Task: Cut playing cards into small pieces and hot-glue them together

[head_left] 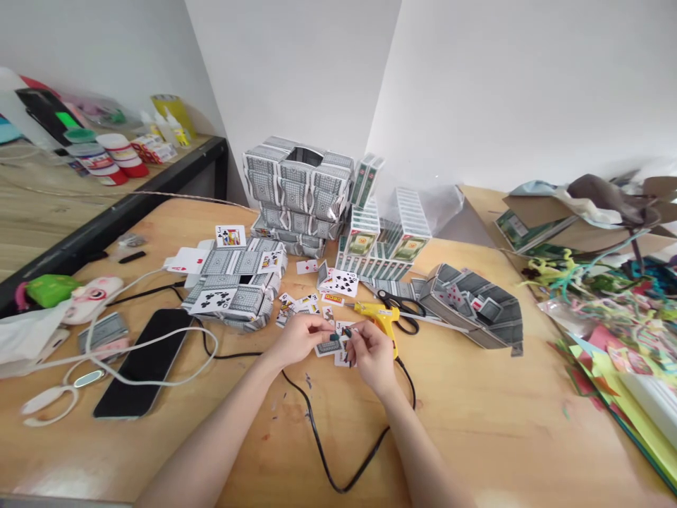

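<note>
My left hand [301, 340] is closed in a pinch over the middle of the table, with a small dark green piece [335, 338] at its fingertips. Close beside it, my right hand [373, 354] also pinches a small dark piece [347, 331]; I cannot tell whether the two pieces are joined. Beneath the fingers lie loose playing cards [341, 358], partly covered. Just behind the right hand rests a yellow hot glue gun [381, 315], and black-handled scissors [410, 305] lie next to it.
Behind stands a tall structure of folded cards [296, 183], beside stacked card boxes [388, 243]. A lower card structure [238, 282] sits left, near a phone [145, 363] and white cable. A card-built container [470, 303] holds scraps at right. The glue gun's black cord [317, 444] loops in front.
</note>
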A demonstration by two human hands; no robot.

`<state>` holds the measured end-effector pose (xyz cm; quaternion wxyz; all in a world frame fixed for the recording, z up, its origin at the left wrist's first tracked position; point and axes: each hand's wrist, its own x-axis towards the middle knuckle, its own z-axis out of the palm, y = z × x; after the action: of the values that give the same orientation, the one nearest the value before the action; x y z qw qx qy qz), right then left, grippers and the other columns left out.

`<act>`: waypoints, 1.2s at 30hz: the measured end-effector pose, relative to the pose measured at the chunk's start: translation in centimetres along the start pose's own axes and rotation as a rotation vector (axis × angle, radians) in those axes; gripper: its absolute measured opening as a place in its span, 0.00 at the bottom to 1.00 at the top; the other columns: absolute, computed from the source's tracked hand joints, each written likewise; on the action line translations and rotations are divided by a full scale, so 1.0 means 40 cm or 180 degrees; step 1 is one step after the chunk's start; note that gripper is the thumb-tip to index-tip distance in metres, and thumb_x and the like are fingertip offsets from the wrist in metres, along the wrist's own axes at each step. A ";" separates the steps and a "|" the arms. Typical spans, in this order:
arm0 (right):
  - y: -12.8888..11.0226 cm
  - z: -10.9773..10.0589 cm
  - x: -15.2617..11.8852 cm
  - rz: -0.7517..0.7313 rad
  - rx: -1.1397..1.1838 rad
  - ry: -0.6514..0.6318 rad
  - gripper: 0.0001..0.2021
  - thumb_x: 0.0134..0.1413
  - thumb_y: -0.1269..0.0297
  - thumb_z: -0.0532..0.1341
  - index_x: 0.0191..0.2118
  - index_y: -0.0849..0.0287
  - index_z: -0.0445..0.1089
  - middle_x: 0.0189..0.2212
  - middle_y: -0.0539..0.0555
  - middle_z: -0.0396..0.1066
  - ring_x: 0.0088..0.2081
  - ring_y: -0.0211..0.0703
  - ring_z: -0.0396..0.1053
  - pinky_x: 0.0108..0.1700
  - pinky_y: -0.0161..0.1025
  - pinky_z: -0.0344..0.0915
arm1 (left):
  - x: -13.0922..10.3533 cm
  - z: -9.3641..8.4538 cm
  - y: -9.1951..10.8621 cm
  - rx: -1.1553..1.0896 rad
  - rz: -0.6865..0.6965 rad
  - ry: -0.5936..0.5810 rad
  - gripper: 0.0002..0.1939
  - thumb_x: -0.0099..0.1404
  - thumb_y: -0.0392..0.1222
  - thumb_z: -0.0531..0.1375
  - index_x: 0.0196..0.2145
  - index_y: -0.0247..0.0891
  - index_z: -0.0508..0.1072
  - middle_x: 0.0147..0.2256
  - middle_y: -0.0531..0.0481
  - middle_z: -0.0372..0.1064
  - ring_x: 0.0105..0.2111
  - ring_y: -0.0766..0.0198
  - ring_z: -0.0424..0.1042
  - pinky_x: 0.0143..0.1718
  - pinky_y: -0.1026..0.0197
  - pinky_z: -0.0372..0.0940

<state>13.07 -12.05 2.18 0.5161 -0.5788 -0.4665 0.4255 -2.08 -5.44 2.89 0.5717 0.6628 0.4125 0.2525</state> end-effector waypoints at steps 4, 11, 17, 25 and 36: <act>0.000 0.000 -0.001 0.0007 0.0026 0.0011 0.08 0.53 0.60 0.53 0.27 0.58 0.61 0.15 0.46 0.60 0.14 0.34 0.56 0.16 0.32 0.56 | -0.005 0.005 0.004 0.0106 0.0060 0.0094 0.04 0.52 0.36 0.59 0.24 0.34 0.74 0.25 0.49 0.72 0.26 0.65 0.68 0.29 0.65 0.62; -0.001 -0.015 -0.001 -0.0426 -0.0765 0.0127 0.06 0.52 0.65 0.53 0.26 0.58 0.61 0.17 0.47 0.59 0.18 0.35 0.55 0.20 0.32 0.55 | -0.005 0.013 0.002 0.0063 0.0387 0.0098 0.07 0.55 0.40 0.59 0.27 0.34 0.74 0.28 0.48 0.71 0.30 0.65 0.68 0.33 0.64 0.62; -0.007 -0.015 -0.005 -0.0536 -0.0873 0.0085 0.07 0.53 0.66 0.51 0.26 0.57 0.62 0.18 0.48 0.60 0.19 0.36 0.56 0.21 0.33 0.55 | -0.005 0.015 0.005 0.0143 0.0471 0.0148 0.06 0.55 0.39 0.58 0.28 0.35 0.73 0.28 0.49 0.70 0.30 0.65 0.68 0.32 0.65 0.62; -0.003 -0.007 -0.013 -0.0499 -0.0551 0.0174 0.07 0.53 0.64 0.52 0.25 0.56 0.61 0.16 0.47 0.58 0.17 0.36 0.55 0.20 0.34 0.55 | -0.017 0.029 0.025 0.0512 0.0658 0.0369 0.05 0.53 0.32 0.56 0.23 0.36 0.70 0.25 0.52 0.69 0.27 0.67 0.66 0.31 0.65 0.60; 0.008 -0.006 -0.013 -0.0461 -0.0488 0.0221 0.07 0.52 0.63 0.54 0.25 0.56 0.63 0.16 0.47 0.59 0.17 0.36 0.56 0.19 0.34 0.54 | -0.019 0.042 0.025 0.0436 0.0618 0.0531 0.05 0.52 0.30 0.56 0.20 0.35 0.67 0.22 0.52 0.66 0.25 0.68 0.64 0.28 0.66 0.58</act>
<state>13.24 -12.63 1.91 0.5155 -0.5957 -0.5202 0.3298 -0.88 -7.02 3.60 0.4618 0.7137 0.4089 0.3321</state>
